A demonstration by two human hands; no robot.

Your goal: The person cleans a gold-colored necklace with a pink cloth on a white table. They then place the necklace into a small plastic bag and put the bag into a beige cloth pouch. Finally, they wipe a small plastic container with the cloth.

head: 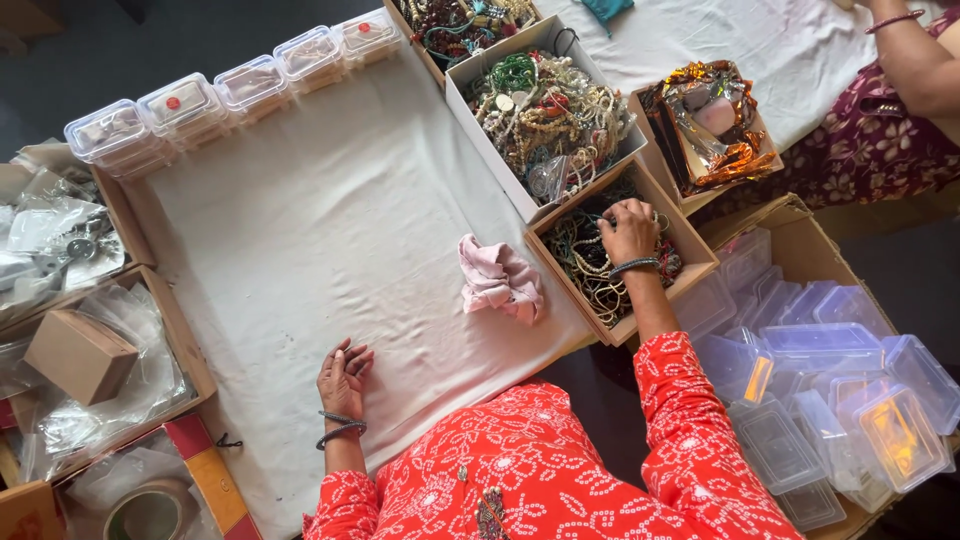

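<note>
- Reaching with the right hand into a brown cardboard box at the table's right edge, fingers curled down among the tangled bead necklaces and bangles heaped inside; whether one piece is actually being pinched, impossible to tell from this angle.
- Resting the left hand flat and released on the white cloth covering the table, fingers loosely together, holding nothing, well apart from the box.
- Wearing dark bangles on both wrists and a red patterned top with white dots.
- Lying crumpled on the cloth just beside the brown box: a pink rag, between the two hands.
- Sitting directly behind the brown box: a white box piled with mixed beaded jewellery in green, cream and red.
- Standing further right: a smaller carton stuffed with shiny orange and clear wrappers.
- Lining the cloth's far edge: a row of small clear lidded containers, some showing a red dot.
- Filling a large carton at the lower right: a jumble of empty clear plastic tubs.
- Crowding the left edge: trays of clear plastic bags and a small closed brown box.
- Showing at the top right: another person's arm in a maroon floral garment.
</note>
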